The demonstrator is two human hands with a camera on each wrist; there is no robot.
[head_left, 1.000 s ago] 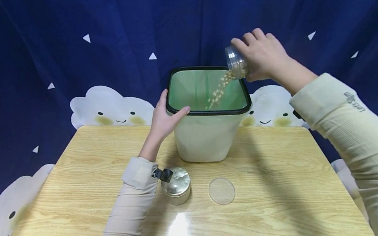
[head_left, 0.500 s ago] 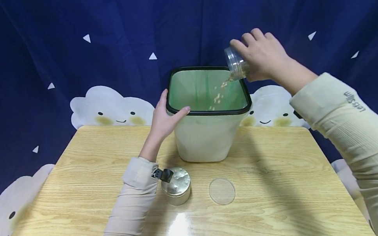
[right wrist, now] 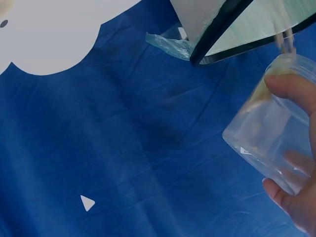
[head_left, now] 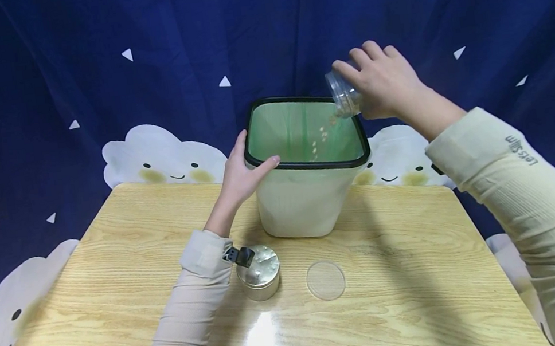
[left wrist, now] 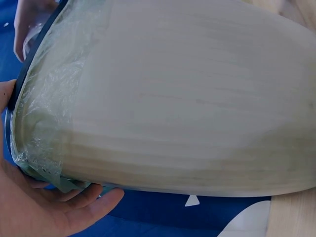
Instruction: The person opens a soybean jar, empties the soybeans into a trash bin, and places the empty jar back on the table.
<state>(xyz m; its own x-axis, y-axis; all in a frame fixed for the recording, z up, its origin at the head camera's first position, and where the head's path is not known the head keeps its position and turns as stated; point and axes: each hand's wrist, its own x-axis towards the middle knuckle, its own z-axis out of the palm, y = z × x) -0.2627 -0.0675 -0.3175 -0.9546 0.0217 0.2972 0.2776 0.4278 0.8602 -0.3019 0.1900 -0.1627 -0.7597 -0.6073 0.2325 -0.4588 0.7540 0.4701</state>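
A white trash can (head_left: pixel 302 202) with a black rim and a green liner stands at the back of the table. My left hand (head_left: pixel 239 180) grips its left rim corner, thumb across the front edge; the left wrist view shows the fingers (left wrist: pixel 89 207) along its outer wall. In my right hand (head_left: pixel 388 81) is a clear plastic jar (head_left: pixel 342 96), held tipped over the can's right rim. A few small pale pieces (head_left: pixel 323 132) fall from its mouth into the can. Seen from the right wrist, the jar (right wrist: pixel 256 126) looks nearly empty. The can's bottom is hidden.
On the wooden table (head_left: pixel 161 239), a silver-topped round tin (head_left: pixel 260 276) stands close to the left wrist camera (head_left: pixel 240 256). A clear round lid (head_left: pixel 326 280) lies flat to its right. Behind hangs a blue curtain (head_left: pixel 162 37).
The stream of pale pieces has thinned from a thick flow to a few. My right hand has shifted slightly left and tilted the jar further. The left hand keeps its place.
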